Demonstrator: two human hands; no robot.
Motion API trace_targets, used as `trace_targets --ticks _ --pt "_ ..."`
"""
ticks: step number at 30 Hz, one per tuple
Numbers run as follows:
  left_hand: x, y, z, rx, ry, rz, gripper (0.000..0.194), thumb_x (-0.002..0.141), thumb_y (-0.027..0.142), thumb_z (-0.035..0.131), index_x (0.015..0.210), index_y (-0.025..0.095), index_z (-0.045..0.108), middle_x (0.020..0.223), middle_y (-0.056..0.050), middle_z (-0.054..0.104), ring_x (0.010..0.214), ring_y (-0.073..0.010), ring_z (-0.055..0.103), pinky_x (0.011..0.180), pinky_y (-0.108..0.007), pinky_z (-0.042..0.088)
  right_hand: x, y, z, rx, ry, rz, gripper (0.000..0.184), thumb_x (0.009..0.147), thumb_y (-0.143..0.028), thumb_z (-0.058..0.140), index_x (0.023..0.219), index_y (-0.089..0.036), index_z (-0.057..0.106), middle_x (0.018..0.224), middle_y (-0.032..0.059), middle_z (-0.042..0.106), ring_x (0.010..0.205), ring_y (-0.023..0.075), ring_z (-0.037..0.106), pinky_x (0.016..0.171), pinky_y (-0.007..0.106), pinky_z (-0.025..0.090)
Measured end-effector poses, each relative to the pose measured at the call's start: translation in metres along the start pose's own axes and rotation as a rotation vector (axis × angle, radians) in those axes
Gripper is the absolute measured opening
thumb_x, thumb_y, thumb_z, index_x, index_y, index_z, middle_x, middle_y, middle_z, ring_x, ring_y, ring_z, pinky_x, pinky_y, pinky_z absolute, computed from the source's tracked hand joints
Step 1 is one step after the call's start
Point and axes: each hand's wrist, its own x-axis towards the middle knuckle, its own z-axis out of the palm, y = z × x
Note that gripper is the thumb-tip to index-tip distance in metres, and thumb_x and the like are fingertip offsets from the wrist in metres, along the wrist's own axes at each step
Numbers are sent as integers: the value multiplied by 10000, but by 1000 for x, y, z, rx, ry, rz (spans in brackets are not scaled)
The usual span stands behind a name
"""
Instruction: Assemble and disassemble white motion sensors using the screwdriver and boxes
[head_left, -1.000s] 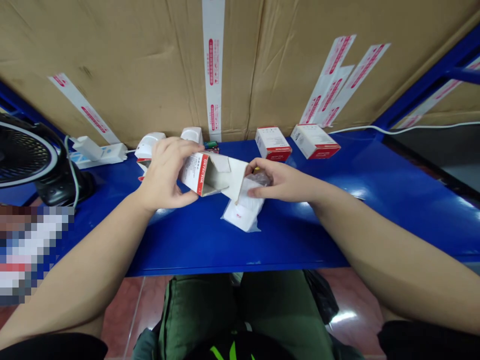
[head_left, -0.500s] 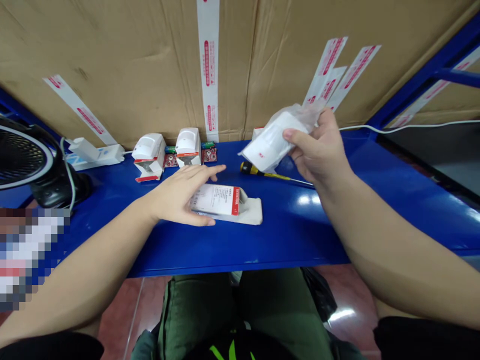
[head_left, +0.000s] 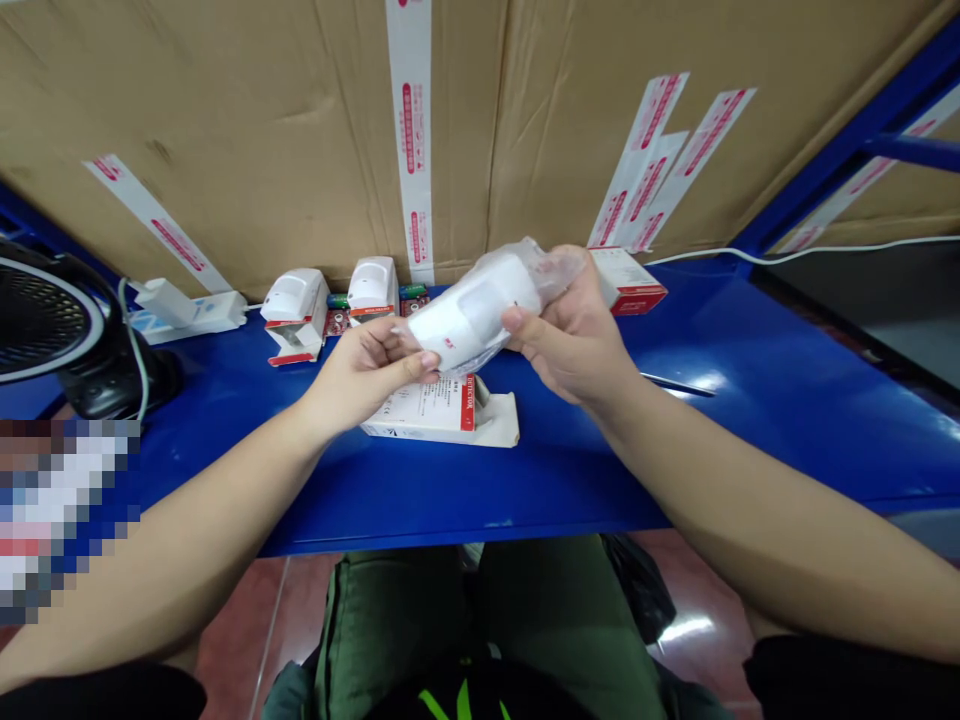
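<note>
Closest in view, the person's green trousers [head_left: 397,630] show below the bench, with their lower part cut off by the frame. Above them, the left hand [head_left: 367,370] and right hand [head_left: 566,335] both grip a white plastic detector [head_left: 469,315] sealed in a clear, crinkled bag [head_left: 551,270]. It is held tilted in the air above the bench. The left fingers curl under one end with the thumb on top, while the right thumb presses the front and the fingers wrap behind, mostly out of sight.

Just below the hands, an open carton [head_left: 442,415] with a red label lies on the blue steel bench [head_left: 465,500], its near end partly hidden by the left hand. A pixelated patch [head_left: 60,510] hides something at the left edge, beside a black fan [head_left: 37,325], which is cut off by the frame.

Farther back stand two white detectors [head_left: 294,300] [head_left: 373,285] and a white power strip [head_left: 191,315]. Small red circuit boards [head_left: 335,322] sit between the detectors, too small to make out. A red-and-white carton [head_left: 628,280] is partly hidden behind the right hand. Taped corrugated cardboard [head_left: 225,120] closes the view.
</note>
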Motion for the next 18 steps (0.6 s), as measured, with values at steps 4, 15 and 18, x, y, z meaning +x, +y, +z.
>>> trace_targets --ticks 4,15,18 --pt "3 -4 -7 -21 134 33 473 748 592 1050 873 218 788 893 -36 840 807 -197 827 795 -366 754 2 6 -3 70 -56 84 782 761 -648 949 1280 -403 418 1339 17 644 1280 289 692 871 440 731" --pt "3 1 -9 -147 -4 -76 394 904 512 967 962 190 748 867 -26 779 749 -147 728 702 -258 635 7 5 -5 408 -222 328 708 680 -530 1090 1181 -250 675 1264 79 805 1174 263 801 838 335 757" --pt "3 2 -11 -258 17 -97 374 878 425 1009 933 179 733 855 -14 773 759 -141 731 738 -246 646 10 6 -12 452 -258 425 690 661 -491 1110 1177 -248 721 1227 62 815 1051 208 806 734 249 734"
